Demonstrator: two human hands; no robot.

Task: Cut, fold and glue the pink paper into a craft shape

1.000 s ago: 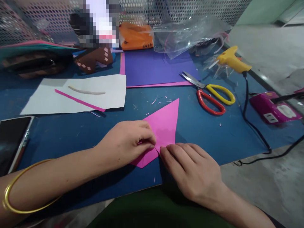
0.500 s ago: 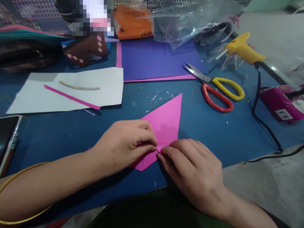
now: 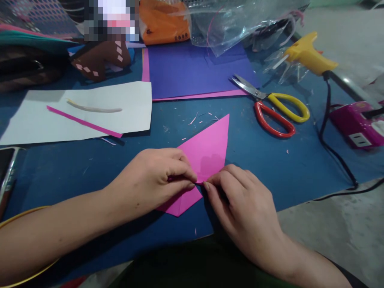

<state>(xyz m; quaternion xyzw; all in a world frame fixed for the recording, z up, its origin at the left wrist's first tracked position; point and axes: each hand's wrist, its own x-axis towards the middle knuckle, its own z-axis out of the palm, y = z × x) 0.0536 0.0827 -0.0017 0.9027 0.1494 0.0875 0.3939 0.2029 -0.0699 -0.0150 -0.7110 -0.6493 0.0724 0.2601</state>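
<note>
A folded sheet of pink paper (image 3: 207, 156) lies at the front of the blue table, one pointed corner aimed up and to the right. My left hand (image 3: 165, 172) pinches the paper near its middle, thumb against fingers, covering its left part. Close beside it, my right hand (image 3: 243, 196) is closed in a pinch on the paper's lower right edge. The two pairs of fingertips are slightly apart along a crease. Below them a pink flap with a folded corner shows. Scissors (image 3: 261, 96) with one red and one yellow handle lie beyond my right hand.
White paper (image 3: 135, 96) bearing a pink strip (image 3: 84, 121) and a pale curved strip (image 3: 93, 108) lies left. Purple sheets (image 3: 195, 72) are behind. A yellow glue gun (image 3: 312, 54), its black cord (image 3: 324, 132) and a magenta power block (image 3: 357, 124) are right; a phone (image 3: 7, 172) is far left.
My right fingertips have risen slightly along the paper's edge, and more of the lower flap shows. Both hands keep their pinch. The camera view has shifted a little.
</note>
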